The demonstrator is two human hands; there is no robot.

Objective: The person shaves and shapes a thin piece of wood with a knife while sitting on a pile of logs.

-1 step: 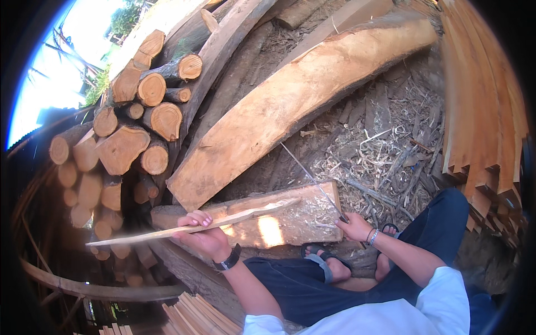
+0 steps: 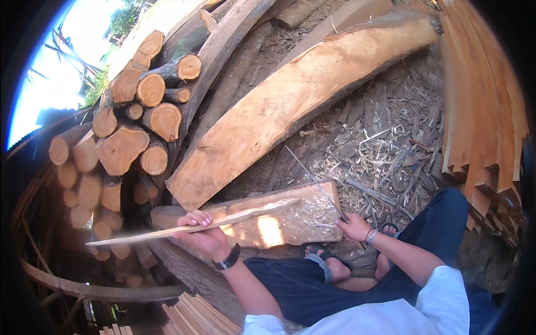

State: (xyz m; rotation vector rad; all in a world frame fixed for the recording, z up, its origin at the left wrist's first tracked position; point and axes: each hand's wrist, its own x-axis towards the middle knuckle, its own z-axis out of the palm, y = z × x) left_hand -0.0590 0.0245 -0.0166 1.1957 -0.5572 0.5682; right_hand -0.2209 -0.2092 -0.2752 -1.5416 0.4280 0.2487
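Note:
My left hand (image 2: 205, 235) is closed round a long, pale wooden stick (image 2: 139, 238). The stick's narrow end points out to the left, and its other end lies over a short, thick plank (image 2: 315, 211) sprinkled with shavings. In my right hand (image 2: 355, 228) is the dark handle of a long, thin-bladed knife (image 2: 310, 177). Its blade slants up and left across the plank's right part, the tip close to a large curved slab (image 2: 301, 95). The blade appears apart from the stick.
Cut logs (image 2: 166, 120) are stacked at the left. Sawn boards (image 2: 486, 111) lean along the right side. Wood shavings (image 2: 385, 156) and bark cover the ground beyond the plank. A bundle of thin sticks (image 2: 198, 317) lies at the lower left. My sandalled feet (image 2: 335, 268) are close to the plank.
The knife's tip has swung slightly to the right. The stick and my left hand look unmoved.

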